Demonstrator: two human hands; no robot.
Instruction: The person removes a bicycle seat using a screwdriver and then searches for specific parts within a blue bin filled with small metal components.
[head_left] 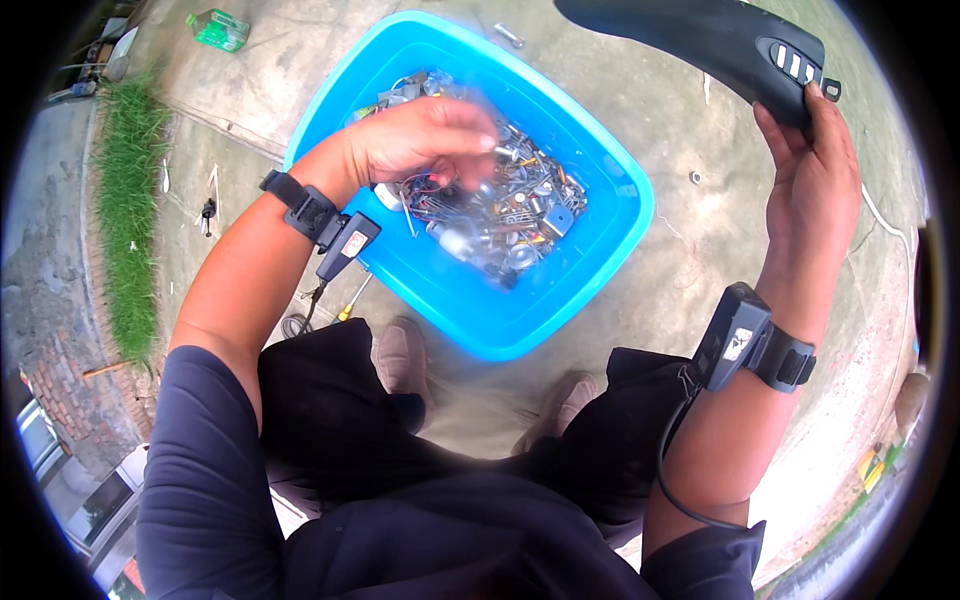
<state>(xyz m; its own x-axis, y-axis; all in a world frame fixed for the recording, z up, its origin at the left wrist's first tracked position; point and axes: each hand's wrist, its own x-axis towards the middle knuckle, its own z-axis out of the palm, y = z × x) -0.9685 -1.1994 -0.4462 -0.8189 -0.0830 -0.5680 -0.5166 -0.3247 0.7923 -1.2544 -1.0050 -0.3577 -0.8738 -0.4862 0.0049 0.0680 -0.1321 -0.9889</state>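
In the head view, taken as a clock face, the right hand (815, 145) at 2 o'clock grips the end of a black curved plastic guard (700, 45) lying toward 1 o'clock. The left hand (435, 145), blurred and half-curled, hovers near 12 over mixed metal hardware (520, 205) in a blue tub (505, 325); whether it holds anything I cannot tell. A green bottle (218, 30) lies between 10 and 11.

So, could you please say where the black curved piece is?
The black curved piece is at the head view's upper right, in the right hand, mostly right of the blue tub.
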